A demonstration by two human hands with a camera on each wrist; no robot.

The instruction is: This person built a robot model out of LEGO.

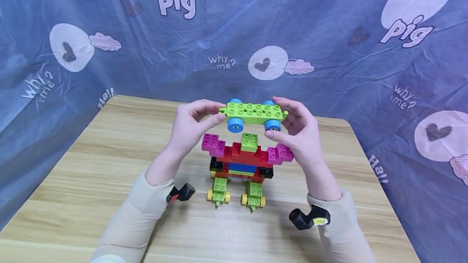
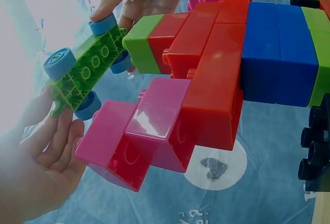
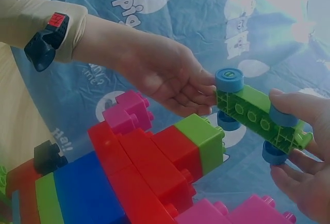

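**Two hands hold a wheeled green plate above the brick figure**

Two hands support one piece between them: a lime-green wheeled chassis plate (image 1: pixel 254 113) with blue wheels, held level in the air just above the brick figure (image 1: pixel 245 164). The left hand (image 1: pixel 191 127) pinches the plate's left end, thumb under and fingers curled over the top. The right hand (image 1: pixel 297 131) holds the right end the same way, with its fingers (image 1: pixel 289 106) curved over the far edge and the thumb below by the near right wheel. The left wrist view shows the plate's underside clear of the figure; a gap remains between them.

The figure stands upright near the middle of the wooden table (image 1: pixel 109 161). A small green brick (image 1: pixel 249 141) forms its top, directly under the held plate. Below it sit red bricks, with magenta bricks (image 1: pixel 213 143) stepping out to the left and right as arms. A blue brick and black bricks lie lower in the body. Two green legs rest on small yellow-wheeled bases (image 1: pixel 218 195) on the near side.

Both forearms wear cream sleeves, each with a black wrist-mounted device (image 1: pixel 308 218). A blue printed cloth (image 1: pixel 329 44) hangs behind and beside the table.
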